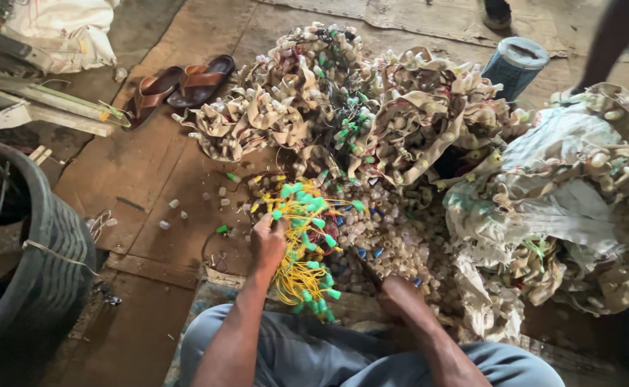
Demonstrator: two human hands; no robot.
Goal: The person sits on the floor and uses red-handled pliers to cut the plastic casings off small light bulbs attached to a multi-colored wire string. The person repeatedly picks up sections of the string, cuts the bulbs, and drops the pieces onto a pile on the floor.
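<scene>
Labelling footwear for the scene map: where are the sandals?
Head view, upper left: the brown sandals lie side by side on the floor, just left of the beige pile and right of the wooden slats.

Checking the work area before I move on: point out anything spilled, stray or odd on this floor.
A few small pale caps and a green one lie scattered on the bare floor, apart from the main pile of caps. The left hand grips a bundle of yellow wires with green ends. Brown sandals lie askew beside the heaps.
</scene>
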